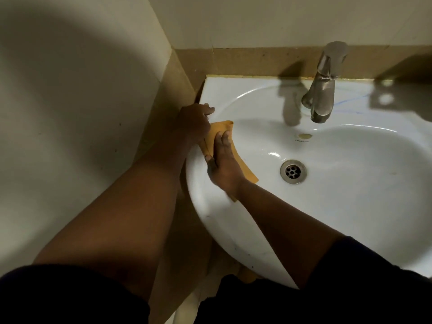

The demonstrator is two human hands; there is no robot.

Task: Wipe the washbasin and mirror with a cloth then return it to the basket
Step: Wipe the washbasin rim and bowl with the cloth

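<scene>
A white washbasin (350, 206) fills the right half of the view. An orange-yellow cloth (218, 129) lies over its left rim. My right hand (222, 162) presses flat on the cloth, fingers pointing toward the wall. My left hand (192, 125) grips the cloth's left end at the basin's outer edge, its fingertips touching the rim. The cloth's lower corner (251, 177) sticks out beside my right wrist. Mirror and basket are out of view.
A steel tap (323, 90) stands at the back of the basin, above the round drain (293, 171). A tiled wall corner closes in at the left. A tan ledge (257, 61) runs behind the basin. Faint blue marks (350, 102) show right of the tap.
</scene>
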